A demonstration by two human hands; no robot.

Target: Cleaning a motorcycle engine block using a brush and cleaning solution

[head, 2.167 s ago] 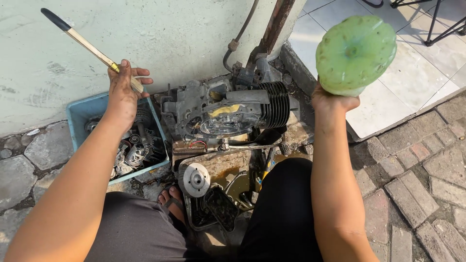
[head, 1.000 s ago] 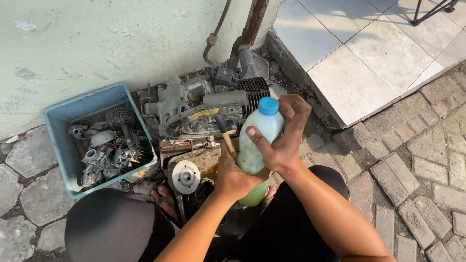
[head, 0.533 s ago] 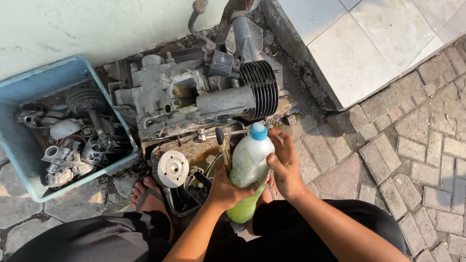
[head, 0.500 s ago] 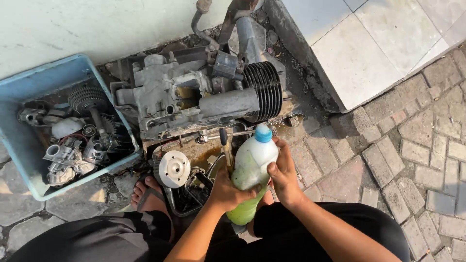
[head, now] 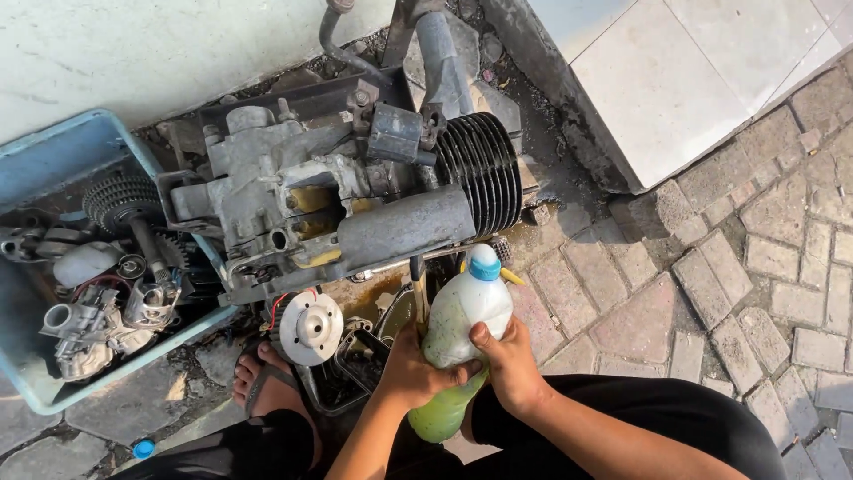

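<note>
Both hands, left hand and right hand, grip one green-filled plastic bottle with one blue cap, held just below the one engine block.

Engine: against the wall, on the paving.
Tub: left of the engine, touching it; gears and small parts inside.
Bottle: in front of the engine, between left hand and right hand.
Tiled step: right, behind the bottle.
Foot: below the engine, left of the hands.
</note>
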